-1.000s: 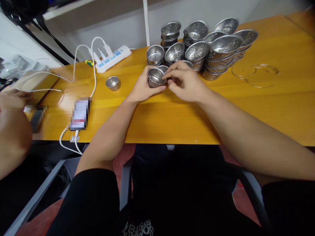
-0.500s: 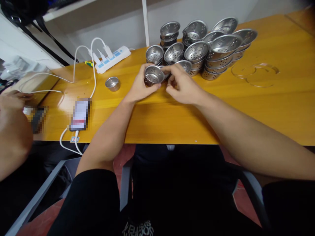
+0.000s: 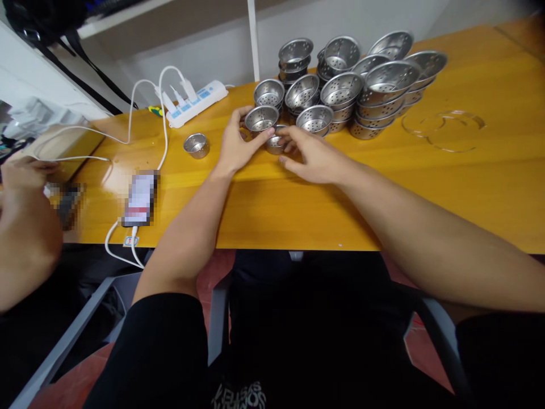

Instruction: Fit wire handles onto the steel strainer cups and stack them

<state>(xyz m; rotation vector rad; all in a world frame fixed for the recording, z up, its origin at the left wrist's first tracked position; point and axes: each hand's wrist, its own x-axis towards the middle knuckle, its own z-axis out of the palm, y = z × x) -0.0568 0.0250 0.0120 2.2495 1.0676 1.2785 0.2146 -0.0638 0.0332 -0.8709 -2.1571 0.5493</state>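
My left hand (image 3: 240, 145) curls around a perforated metal cup (image 3: 260, 120), thumb along its near side and fingers behind it. Just below and to the right is a smaller metal cup (image 3: 275, 146), partly hidden by fingers. The fingers of my right hand (image 3: 306, 153) grip the rim of this smaller cup, while the thumb sits lower. Close behind both hands stand other perforated cups, among them a single-looking one (image 3: 315, 120) beside my right fingers and a stacked one (image 3: 269, 94) behind my left.
Several stacks of larger perforated cups (image 3: 385, 85) fill the back right. A small cup (image 3: 196, 146) stands alone to the left. Further left are a power strip (image 3: 198, 103), cables and a phone (image 3: 140, 199). Clear rings (image 3: 443, 130) lie at right. Another person's arm (image 3: 25, 227) is at far left.
The cup in my left hand has shifted slightly left and up. The smaller cup, mostly hidden before, now shows lower down at my right fingers.
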